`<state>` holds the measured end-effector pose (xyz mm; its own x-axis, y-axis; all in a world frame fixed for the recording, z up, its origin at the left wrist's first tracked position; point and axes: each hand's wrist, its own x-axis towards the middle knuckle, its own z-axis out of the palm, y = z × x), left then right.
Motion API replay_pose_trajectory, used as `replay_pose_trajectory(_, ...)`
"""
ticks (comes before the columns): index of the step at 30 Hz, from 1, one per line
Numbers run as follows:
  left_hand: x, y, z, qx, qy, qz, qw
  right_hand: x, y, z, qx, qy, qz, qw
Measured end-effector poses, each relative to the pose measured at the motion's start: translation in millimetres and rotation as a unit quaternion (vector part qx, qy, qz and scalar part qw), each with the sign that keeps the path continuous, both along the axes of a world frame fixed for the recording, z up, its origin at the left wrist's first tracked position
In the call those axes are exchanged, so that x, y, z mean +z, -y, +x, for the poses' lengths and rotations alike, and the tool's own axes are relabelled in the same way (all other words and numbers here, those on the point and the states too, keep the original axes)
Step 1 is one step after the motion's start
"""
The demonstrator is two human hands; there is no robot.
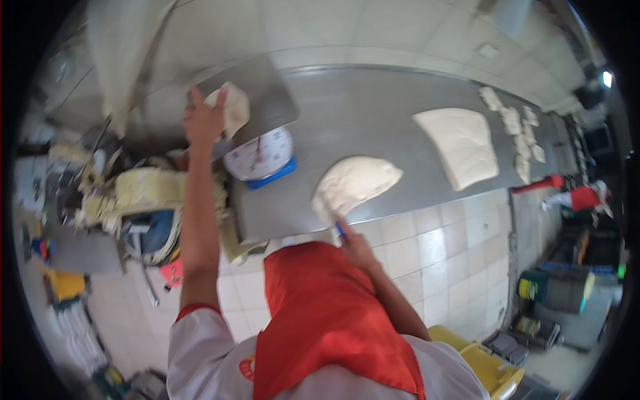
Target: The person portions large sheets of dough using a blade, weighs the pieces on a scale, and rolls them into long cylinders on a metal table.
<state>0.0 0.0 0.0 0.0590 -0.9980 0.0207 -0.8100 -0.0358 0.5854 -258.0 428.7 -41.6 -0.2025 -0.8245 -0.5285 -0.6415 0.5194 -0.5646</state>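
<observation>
My left hand [205,115] grips a cut piece of pale dough [232,107] over the steel pan [276,95] of a scale, whose round white dial [257,157] sits on a blue base. My right hand [353,247] is closed on a blue-handled tool [342,229] at the lower left end of a half-round slab of dough [360,180]; its blade is blurred. A larger, squarish dough slab [460,150] lies to the right on the steel table [347,100].
Several small dough pieces [512,123] lie at the table's right. A yellowish machine [150,190] stands at the left. A co-worker in red and white [580,199] is at the far right. A yellow object [493,367] is at the lower right.
</observation>
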Motion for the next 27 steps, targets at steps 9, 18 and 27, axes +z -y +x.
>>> replay_pose_trajectory(9,29.3,73.6,75.3,-0.190,-0.017,-0.142,0.971,-11.6,21.3,100.9,-0.100,0.093,-0.121,0.983)
replay_pose_trajectory(18,223.5,-46.5,-88.0,-0.422,0.137,-0.198,0.874,-49.3,-9.3,26.3,-0.155,0.131,-0.261,0.944)
replay_pose_trajectory(27,227.8,-215.5,-477.0,-0.668,-0.199,0.218,0.683,-38.1,-103.5,-210.8,-0.286,0.145,-0.155,0.935)
